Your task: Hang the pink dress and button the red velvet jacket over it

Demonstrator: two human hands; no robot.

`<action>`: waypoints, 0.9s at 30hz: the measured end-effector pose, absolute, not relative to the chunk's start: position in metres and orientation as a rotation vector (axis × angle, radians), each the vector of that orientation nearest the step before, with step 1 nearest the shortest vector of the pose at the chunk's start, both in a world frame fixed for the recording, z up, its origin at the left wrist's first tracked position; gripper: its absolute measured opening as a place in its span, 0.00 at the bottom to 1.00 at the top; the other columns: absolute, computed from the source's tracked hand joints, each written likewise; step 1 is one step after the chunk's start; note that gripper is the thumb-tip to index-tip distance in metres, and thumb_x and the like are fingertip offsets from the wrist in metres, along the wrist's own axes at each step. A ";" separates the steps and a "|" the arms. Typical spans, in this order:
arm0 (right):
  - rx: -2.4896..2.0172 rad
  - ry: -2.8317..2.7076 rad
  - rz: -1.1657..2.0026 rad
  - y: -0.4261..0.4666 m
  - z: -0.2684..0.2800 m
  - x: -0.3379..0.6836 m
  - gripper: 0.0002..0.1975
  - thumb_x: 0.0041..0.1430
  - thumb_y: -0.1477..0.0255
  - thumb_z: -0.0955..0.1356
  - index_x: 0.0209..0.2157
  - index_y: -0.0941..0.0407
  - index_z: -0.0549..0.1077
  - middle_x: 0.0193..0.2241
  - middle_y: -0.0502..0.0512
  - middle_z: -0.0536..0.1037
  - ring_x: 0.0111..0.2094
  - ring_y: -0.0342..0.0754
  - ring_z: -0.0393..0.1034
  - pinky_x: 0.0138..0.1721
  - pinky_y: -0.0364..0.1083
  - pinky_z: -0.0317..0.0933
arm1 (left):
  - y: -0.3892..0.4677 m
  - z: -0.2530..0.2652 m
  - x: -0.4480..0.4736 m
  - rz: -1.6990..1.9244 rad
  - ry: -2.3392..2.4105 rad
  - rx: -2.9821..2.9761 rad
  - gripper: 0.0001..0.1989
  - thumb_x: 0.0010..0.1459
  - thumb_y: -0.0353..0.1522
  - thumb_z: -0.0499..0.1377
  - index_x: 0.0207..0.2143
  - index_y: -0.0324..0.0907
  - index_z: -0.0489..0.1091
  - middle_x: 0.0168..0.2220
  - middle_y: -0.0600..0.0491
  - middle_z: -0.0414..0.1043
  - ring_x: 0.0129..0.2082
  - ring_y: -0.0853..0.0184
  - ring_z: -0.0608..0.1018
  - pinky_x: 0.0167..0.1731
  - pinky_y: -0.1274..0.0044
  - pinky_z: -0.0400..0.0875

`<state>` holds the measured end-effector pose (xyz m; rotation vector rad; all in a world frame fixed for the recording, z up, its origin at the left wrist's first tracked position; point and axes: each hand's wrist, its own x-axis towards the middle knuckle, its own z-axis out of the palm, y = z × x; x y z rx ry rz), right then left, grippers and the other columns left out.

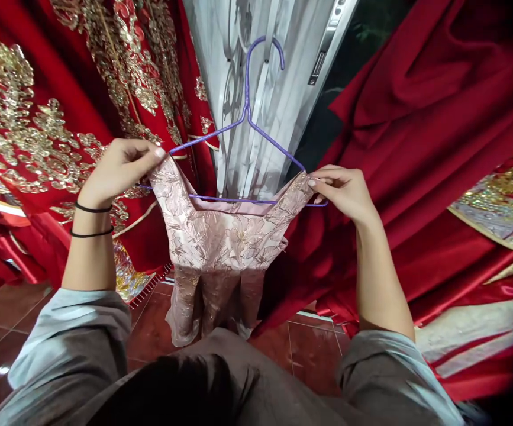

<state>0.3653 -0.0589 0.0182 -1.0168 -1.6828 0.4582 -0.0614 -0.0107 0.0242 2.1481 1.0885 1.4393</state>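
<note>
A pink dress (227,236) with a metallic floral pattern hangs in front of me on a purple wire hanger (248,89). My left hand (125,168) pinches the dress's left shoulder strap where it lies over the hanger's arm. At the other strap, my right hand (338,186) pinches the fabric near the hanger's right end. The hanger's bottom bar runs across the neckline, and its ends stick out past both straps. Its hook points up and overlaps pale bars behind, so I cannot tell whether it rests on anything. The skirt's lower end drops toward the floor.
Red garments with gold sequin embroidery (12,112) hang at the left. Dark red drapery (438,118) fills the right side. Behind the hanger stands a pale white-grey panel (238,165) beside a metal door frame (327,50). The floor has reddish-brown tiles (278,349).
</note>
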 end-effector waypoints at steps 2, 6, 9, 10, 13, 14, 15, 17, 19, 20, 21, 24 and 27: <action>-1.019 -1.750 0.469 -0.056 0.023 0.367 0.12 0.46 0.64 0.76 0.29 0.58 0.81 0.26 0.51 0.76 0.20 0.38 0.64 0.17 0.38 0.58 | -0.013 0.025 -0.056 1.462 1.160 2.132 0.13 0.56 0.35 0.64 0.31 0.31 0.76 0.22 0.54 0.71 0.23 0.77 0.67 0.24 0.82 0.60; -1.005 -1.776 0.421 -0.046 0.021 0.368 0.09 0.47 0.66 0.76 0.26 0.58 0.80 0.19 0.48 0.71 0.16 0.35 0.55 0.16 0.39 0.48 | -0.016 0.024 -0.050 1.606 1.148 2.039 0.10 0.51 0.33 0.66 0.30 0.33 0.77 0.23 0.53 0.74 0.23 0.75 0.69 0.23 0.80 0.63; -0.908 -1.602 0.347 -0.037 0.013 0.362 0.09 0.47 0.66 0.75 0.26 0.57 0.79 0.22 0.49 0.73 0.19 0.37 0.57 0.18 0.40 0.49 | -0.012 0.021 -0.045 1.739 1.080 1.924 0.09 0.49 0.33 0.67 0.29 0.36 0.78 0.21 0.56 0.73 0.20 0.76 0.67 0.21 0.80 0.61; -0.881 -1.528 0.322 -0.035 0.011 0.360 0.08 0.48 0.66 0.75 0.26 0.57 0.79 0.23 0.50 0.74 0.20 0.38 0.59 0.20 0.40 0.51 | -0.009 0.020 -0.043 1.793 1.059 1.869 0.08 0.49 0.34 0.67 0.28 0.37 0.78 0.19 0.57 0.72 0.19 0.76 0.66 0.19 0.80 0.59; -0.859 -1.369 0.217 -0.032 0.006 0.350 0.08 0.51 0.66 0.72 0.30 0.56 0.80 0.27 0.53 0.76 0.25 0.42 0.65 0.24 0.41 0.55 | -0.001 0.016 -0.037 1.972 0.997 1.750 0.09 0.51 0.37 0.67 0.27 0.38 0.76 0.17 0.60 0.67 0.17 0.78 0.61 0.17 0.80 0.54; -0.880 -1.372 0.179 -0.033 0.006 0.347 0.09 0.52 0.66 0.72 0.30 0.56 0.80 0.28 0.53 0.77 0.26 0.43 0.67 0.24 0.41 0.56 | 0.001 0.015 -0.036 1.982 0.999 1.757 0.10 0.51 0.37 0.67 0.27 0.38 0.76 0.17 0.60 0.67 0.18 0.78 0.61 0.17 0.80 0.53; -0.917 -1.412 0.142 -0.034 0.005 0.345 0.09 0.53 0.65 0.71 0.30 0.57 0.80 0.28 0.54 0.77 0.27 0.43 0.67 0.25 0.41 0.56 | 0.001 0.014 -0.035 1.944 1.015 1.795 0.11 0.51 0.38 0.67 0.27 0.38 0.76 0.18 0.60 0.67 0.18 0.78 0.61 0.18 0.80 0.53; -1.054 -1.554 0.055 -0.038 0.004 0.341 0.12 0.56 0.65 0.69 0.31 0.58 0.81 0.26 0.53 0.77 0.26 0.43 0.67 0.26 0.41 0.55 | -0.001 0.010 -0.036 1.776 1.121 1.934 0.14 0.54 0.39 0.66 0.28 0.35 0.76 0.18 0.60 0.65 0.19 0.78 0.61 0.19 0.80 0.52; -1.223 -1.656 -0.059 -0.043 0.002 0.338 0.15 0.59 0.64 0.67 0.35 0.58 0.81 0.24 0.52 0.76 0.25 0.43 0.66 0.27 0.42 0.56 | -0.007 0.008 -0.037 1.647 1.283 2.084 0.17 0.58 0.41 0.63 0.28 0.33 0.76 0.17 0.60 0.62 0.20 0.78 0.60 0.21 0.80 0.52; -1.295 -1.669 -0.116 -0.045 0.002 0.337 0.16 0.60 0.63 0.65 0.38 0.58 0.81 0.23 0.52 0.76 0.24 0.44 0.67 0.28 0.42 0.57 | -0.011 0.007 -0.038 1.625 1.365 2.150 0.19 0.60 0.41 0.61 0.27 0.32 0.75 0.17 0.60 0.61 0.20 0.78 0.59 0.22 0.80 0.52; -1.349 -1.663 -0.166 -0.046 0.002 0.335 0.17 0.61 0.63 0.64 0.40 0.58 0.81 0.24 0.52 0.76 0.25 0.45 0.68 0.30 0.43 0.58 | -0.015 0.007 -0.038 1.620 1.438 2.215 0.21 0.62 0.42 0.59 0.27 0.31 0.75 0.17 0.59 0.60 0.20 0.78 0.59 0.23 0.80 0.53; -1.379 -1.647 -0.264 -0.046 0.001 0.333 0.20 0.64 0.61 0.62 0.44 0.56 0.80 0.32 0.56 0.80 0.34 0.50 0.73 0.38 0.48 0.64 | -0.024 0.009 -0.035 1.608 1.555 2.408 0.24 0.66 0.43 0.54 0.30 0.32 0.76 0.24 0.54 0.72 0.27 0.73 0.68 0.36 0.76 0.64; -1.333 -1.551 -0.455 -0.049 -0.017 0.333 0.24 0.65 0.58 0.59 0.53 0.56 0.73 0.51 0.63 0.76 0.52 0.58 0.70 0.53 0.57 0.62 | -0.030 0.000 -0.031 1.708 1.683 2.465 0.21 0.65 0.43 0.56 0.49 0.38 0.75 0.53 0.47 0.73 0.52 0.60 0.70 0.58 0.61 0.57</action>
